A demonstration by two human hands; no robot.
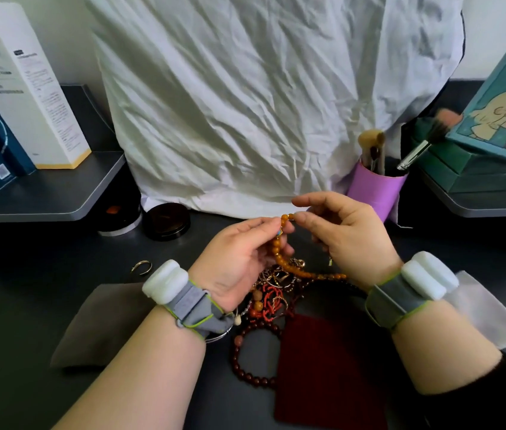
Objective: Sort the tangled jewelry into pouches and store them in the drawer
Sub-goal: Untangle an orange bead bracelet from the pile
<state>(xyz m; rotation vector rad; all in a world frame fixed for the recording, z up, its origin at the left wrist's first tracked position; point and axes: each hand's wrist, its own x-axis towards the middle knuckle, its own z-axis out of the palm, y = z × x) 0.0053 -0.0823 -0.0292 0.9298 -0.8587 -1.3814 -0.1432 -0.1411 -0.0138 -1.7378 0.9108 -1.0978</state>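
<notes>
An orange bead strand [286, 262] is lifted above a tangled jewelry pile [276, 290] on the dark desk. My left hand [239, 259] pinches the strand near a small blue charm, and my right hand [348, 237] pinches its top beads. The strand's lower end trails into the pile. A dark red beaded bracelet [245, 358] lies in front of the pile. Three flat pouches lie around it: a dark red pouch [326, 370] in front, a grey pouch [106, 324] at left, a white pouch [487, 308] at right.
A gold ring [142, 267] lies left of my left wrist. Two round black jars [166, 221] stand behind it. A purple cup with makeup brushes [376, 184] stands behind my right hand. White crumpled cloth [261, 103] covers the back. Boxes stand on raised shelves at both sides.
</notes>
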